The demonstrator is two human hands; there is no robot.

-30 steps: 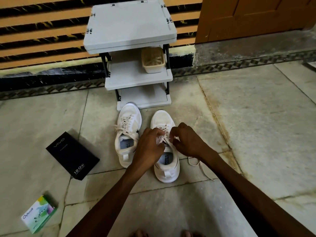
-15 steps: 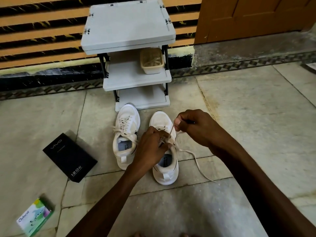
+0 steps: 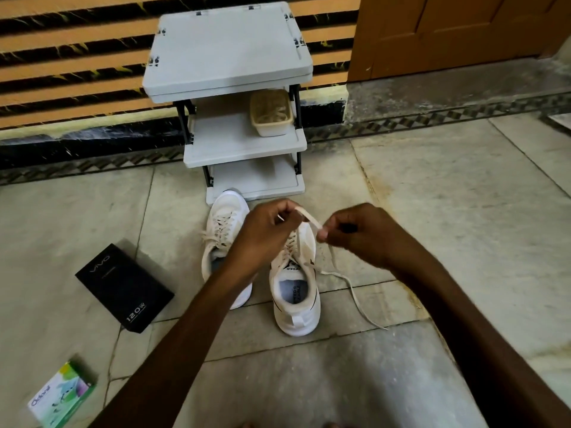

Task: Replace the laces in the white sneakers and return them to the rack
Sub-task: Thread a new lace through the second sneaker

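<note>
Two white sneakers stand side by side on the floor in front of the grey rack (image 3: 230,50). The left sneaker (image 3: 221,239) is fully laced. Above the right sneaker (image 3: 295,299), my left hand (image 3: 268,233) and my right hand (image 3: 358,233) each pinch a stretch of its cream lace (image 3: 309,219), pulled taut between them. The lace's loose end (image 3: 355,296) trails over the floor to the sneaker's right. My left forearm hides part of the left sneaker.
A beige basket (image 3: 272,114) with laces sits on the rack's middle shelf. A black box (image 3: 123,284) lies on the floor at left, a small green and white box (image 3: 60,393) near the lower left. A wooden door (image 3: 463,29) stands at back right.
Both hands have risen off the right sneaker's tongue. My left hand now pinches the lace too, and the lace is stretched between the hands.
</note>
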